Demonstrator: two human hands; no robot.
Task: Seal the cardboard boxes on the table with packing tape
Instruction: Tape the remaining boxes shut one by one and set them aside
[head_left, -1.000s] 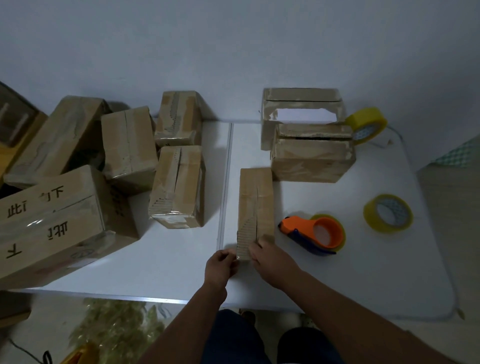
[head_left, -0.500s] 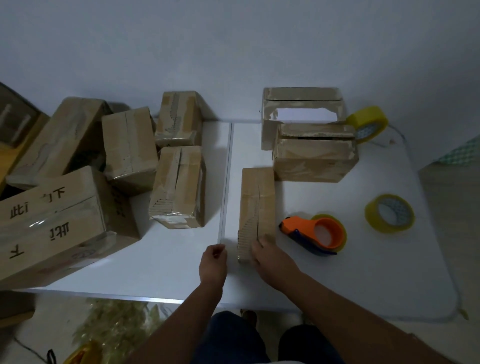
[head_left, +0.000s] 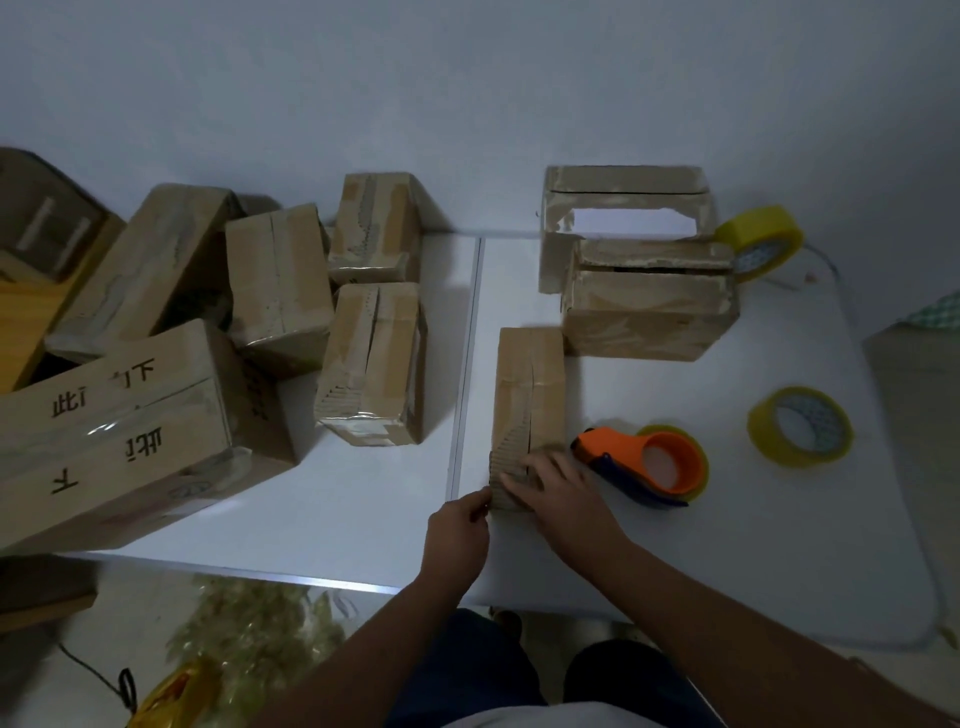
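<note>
- Head view: a narrow cardboard box (head_left: 530, 395) is laid lengthwise on the white table (head_left: 727, 561), just right of the seam (head_left: 465, 364) between the two tabletops, its near end short of the table's front edge.
- Right hand (head_left: 558, 491): fingers are spread flat over the near end of the narrow box, pressing on its top.
- Left hand (head_left: 460, 525): fingers are curled, with the tips pinched at the box's near left corner; what is pinched cannot be told.
- Orange tape dispenser (head_left: 644, 465): set just right of the box, close beside the right hand.
- Loose yellow tape roll (head_left: 800, 426): lying flat, well right of the dispenser, with bare tabletop between them.
- Second yellow tape roll (head_left: 761, 241): stood on edge against two stacked boxes (head_left: 644, 306) at the far edge.
- Pile of sealed boxes (head_left: 280, 291): crowded over the left tabletop; a bare strip is left along its front edge.
</note>
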